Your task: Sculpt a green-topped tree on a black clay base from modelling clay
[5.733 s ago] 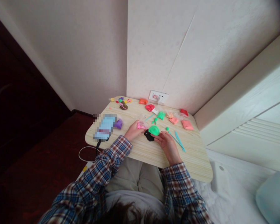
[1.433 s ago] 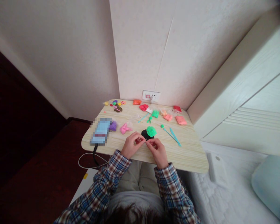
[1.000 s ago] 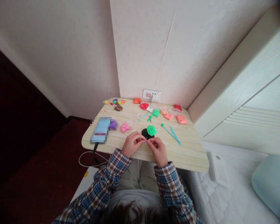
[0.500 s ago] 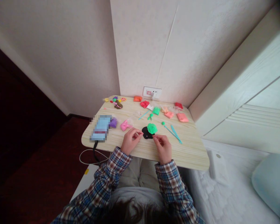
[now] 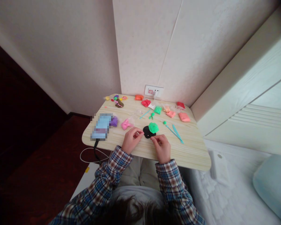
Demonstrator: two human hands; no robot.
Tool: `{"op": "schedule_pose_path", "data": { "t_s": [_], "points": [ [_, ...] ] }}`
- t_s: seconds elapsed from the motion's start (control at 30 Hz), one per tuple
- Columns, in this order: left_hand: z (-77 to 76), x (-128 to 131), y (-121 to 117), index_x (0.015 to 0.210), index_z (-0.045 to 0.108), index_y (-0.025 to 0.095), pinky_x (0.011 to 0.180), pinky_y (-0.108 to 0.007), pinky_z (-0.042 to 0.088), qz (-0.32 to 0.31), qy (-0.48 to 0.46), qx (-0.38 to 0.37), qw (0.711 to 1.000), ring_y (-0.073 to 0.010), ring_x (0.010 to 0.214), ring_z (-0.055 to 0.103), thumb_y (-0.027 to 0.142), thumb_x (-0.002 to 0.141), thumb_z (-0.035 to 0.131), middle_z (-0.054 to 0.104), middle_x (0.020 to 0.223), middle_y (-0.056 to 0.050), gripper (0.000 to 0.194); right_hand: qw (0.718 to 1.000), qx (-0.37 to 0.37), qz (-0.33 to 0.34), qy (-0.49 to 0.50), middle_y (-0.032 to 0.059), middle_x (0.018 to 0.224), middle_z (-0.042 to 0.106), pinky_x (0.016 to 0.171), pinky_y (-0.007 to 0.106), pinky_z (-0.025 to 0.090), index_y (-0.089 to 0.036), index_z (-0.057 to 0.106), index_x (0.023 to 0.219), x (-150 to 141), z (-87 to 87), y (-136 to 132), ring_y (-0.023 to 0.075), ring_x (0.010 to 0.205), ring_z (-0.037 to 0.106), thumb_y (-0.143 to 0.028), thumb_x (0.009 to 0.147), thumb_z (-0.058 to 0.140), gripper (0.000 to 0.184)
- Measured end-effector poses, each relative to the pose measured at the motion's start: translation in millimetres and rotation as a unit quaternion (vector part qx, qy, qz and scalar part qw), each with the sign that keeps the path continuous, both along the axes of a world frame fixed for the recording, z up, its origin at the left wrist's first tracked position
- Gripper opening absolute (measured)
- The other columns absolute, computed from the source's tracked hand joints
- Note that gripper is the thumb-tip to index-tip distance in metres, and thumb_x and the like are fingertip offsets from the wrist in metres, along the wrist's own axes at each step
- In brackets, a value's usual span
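A flat black disc (image 5: 146,132) lies near the front of the table, with a thin, ruffled green clay piece (image 5: 154,127) over its upper right part. A tiny pale speck shows on the disc's lower half. My left hand (image 5: 132,139) pinches at the disc's left edge, thumb and forefinger together. At the lower right edge, the fingertips of my right hand (image 5: 162,148) are pressed together; anything between them is too small to make out. Beyond the disc lies a small green clay sprout (image 5: 151,116). To the right are a green-tipped blue stick (image 5: 170,129) and a blue clay knife (image 5: 177,133).
Clay packets line the back, among them an orange one (image 5: 139,97) and a salmon one (image 5: 184,117). Pink clay (image 5: 125,124) and a blurred-out phone (image 5: 102,126) with a cable sit at left. A brown clay figure (image 5: 119,103) stands at the back left.
My right fingertips have shifted slightly left along the disc's lower edge. The left hand stays at the disc's left side. The whole view has moved a little.
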State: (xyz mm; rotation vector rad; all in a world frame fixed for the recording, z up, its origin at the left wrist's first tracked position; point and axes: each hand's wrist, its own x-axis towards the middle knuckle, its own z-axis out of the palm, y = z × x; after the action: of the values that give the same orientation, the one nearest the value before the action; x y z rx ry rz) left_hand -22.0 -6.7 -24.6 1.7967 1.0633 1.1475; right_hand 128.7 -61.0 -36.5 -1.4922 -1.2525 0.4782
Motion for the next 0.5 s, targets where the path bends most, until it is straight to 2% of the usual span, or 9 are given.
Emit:
{"op": "schedule_pose_path", "data": {
  "t_s": [0.3, 0.5],
  "points": [
    [2.7, 0.1, -1.6, 0.080, 0.062, 0.015, 0.055, -0.022, 0.047, 0.005, -0.002, 0.005, 1.000, -0.0106, 0.059, 0.055, 0.020, 0.081, 0.057, 0.060, 0.076, -0.001, 0.007, 0.998, -0.014, 0.001, -0.055, 0.0027, 0.075, 0.058, 0.064, 0.031, 0.044, -0.018, 0.067, 0.073, -2.2, 4.8, 1.1, 0.0154, 0.064, 0.053, -0.033, 0.079, 0.060, 0.018],
    [4.4, 0.4, -3.5, 0.080, 0.061, 0.016, 0.057, -0.022, 0.047, 0.009, 0.003, -0.016, 1.000, -0.0103, 0.061, 0.056, 0.019, 0.082, 0.057, 0.061, 0.079, -0.002, 0.005, 0.996, -0.030, -0.021, -0.083, 0.0018, 0.076, 0.057, 0.069, 0.034, 0.041, -0.019, 0.067, 0.072, -4.0, 9.4, -2.2, 0.0158, 0.065, 0.052, -0.030, 0.077, 0.063, 0.013]
  ]
}}
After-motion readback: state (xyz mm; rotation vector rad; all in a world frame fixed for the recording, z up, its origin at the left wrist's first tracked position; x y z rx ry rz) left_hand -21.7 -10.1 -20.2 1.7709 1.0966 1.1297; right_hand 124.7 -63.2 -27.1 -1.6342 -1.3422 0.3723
